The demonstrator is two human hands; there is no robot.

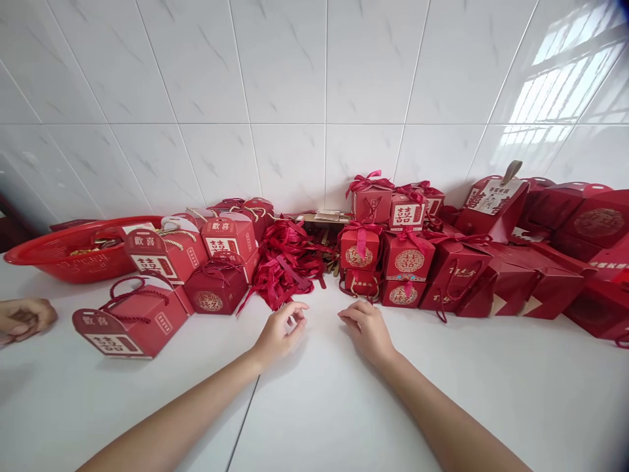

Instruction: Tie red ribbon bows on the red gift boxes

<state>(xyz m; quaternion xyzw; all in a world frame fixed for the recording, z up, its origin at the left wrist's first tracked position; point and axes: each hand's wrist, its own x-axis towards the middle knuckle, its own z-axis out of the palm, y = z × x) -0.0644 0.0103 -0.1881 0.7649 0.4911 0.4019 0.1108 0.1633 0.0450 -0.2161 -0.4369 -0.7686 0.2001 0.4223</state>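
My left hand (281, 333) rests on the white table (314, 419), its fingers loosely curled with a gap between thumb and fingertips. Nothing is in it. Just beyond lies a heap of dark red ribbons (285, 262). Across a short gap, my right hand (367, 330) sits on the tabletop, fingers loosely bent toward the left and holding nothing visible. Nearest to it stand small red gift boxes (361, 249) with ribbon bows, stacked in front of the wall. To the left of the ribbons are red handled gift boxes (216, 282) with cord handles.
At far left stands a red plastic basket (73, 252) with small items inside. Another person's hand (27, 319) is at the left edge, near a handled box (132, 318). Larger red boxes (515, 282) line the right side. A tiled wall (289, 78) closes off the back.
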